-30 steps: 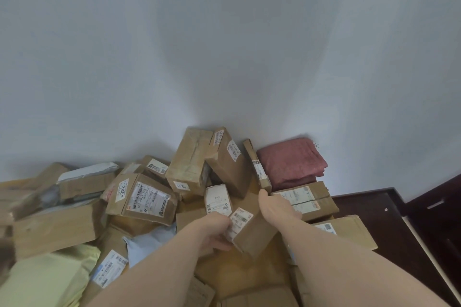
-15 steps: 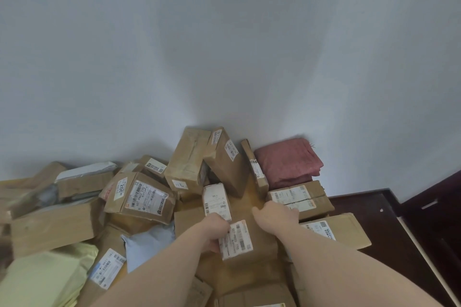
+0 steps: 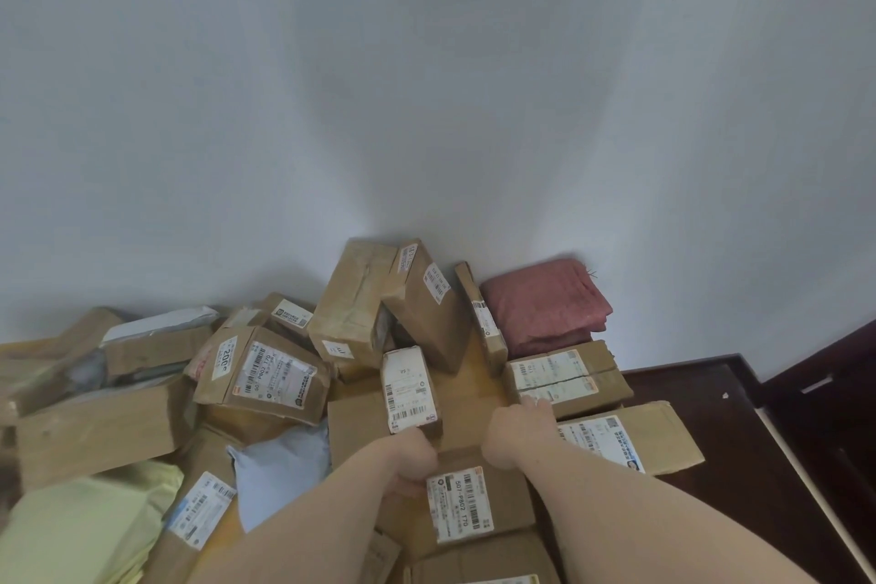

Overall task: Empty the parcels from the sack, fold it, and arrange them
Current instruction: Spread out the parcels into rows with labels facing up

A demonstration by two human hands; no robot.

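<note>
Both hands on labelled parcel (image 3: 474,496) | left hand (image 3: 410,458) grips its left edge, right hand (image 3: 514,434) its far corner | parcel atop floor pile, near edge | folded red sack (image 3: 545,299) at wall | advice: lower flat, label upward, flush with neighbours.

A brown labelled box (image 3: 479,496) lies flat, label up, gripped at its far corners by the left hand (image 3: 411,458) and right hand (image 3: 514,429). Beyond the box, more brown parcels (image 3: 360,304) lean in a heap against the wall. Right of that heap, the folded red sack (image 3: 545,299) lies flat in the corner.
</note>
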